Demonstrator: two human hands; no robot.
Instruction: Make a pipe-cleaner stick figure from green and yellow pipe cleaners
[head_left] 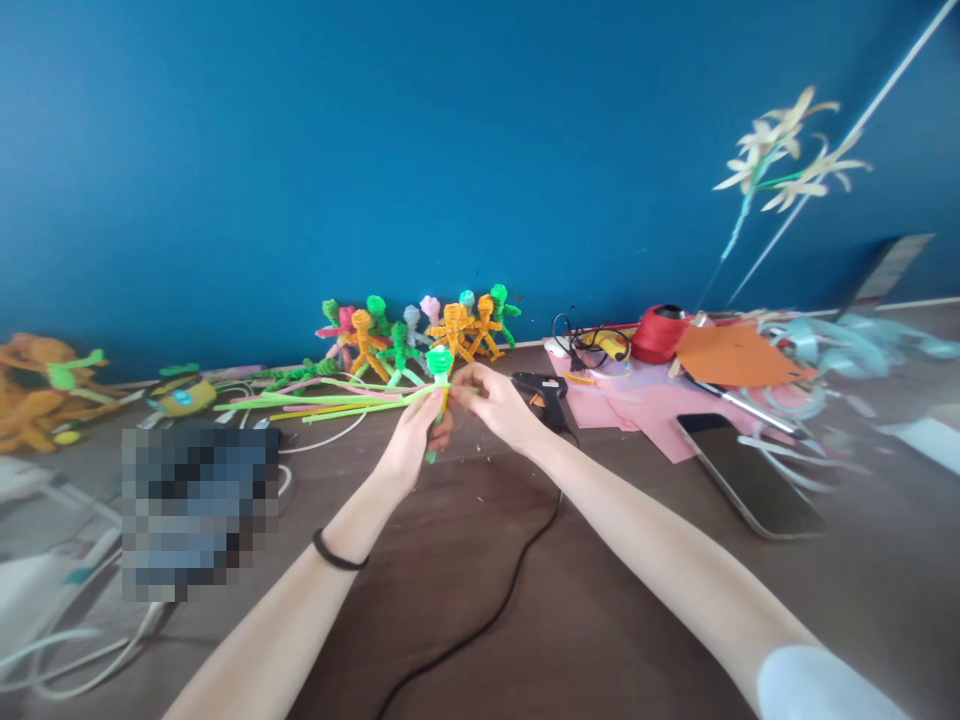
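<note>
Green-headed figure (439, 361), held in both hands (409, 438) (491, 400)

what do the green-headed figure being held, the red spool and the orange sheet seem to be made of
Figure: probably fuzzy pipe cleaner, matt, since its head shows wound coils.
Red spool: likely thread, slightly shiny, wound smoothly below a dark top.
Orange sheet: probably matt paper or card, flat with straight edges; thin felt is possible.

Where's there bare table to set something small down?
Bare brown tabletop lies on both sides of the thin black cable, between the left forearm and right forearm. It's crowded along the blue wall: fuzzy multicoloured figures, pink paper sheets.
</note>
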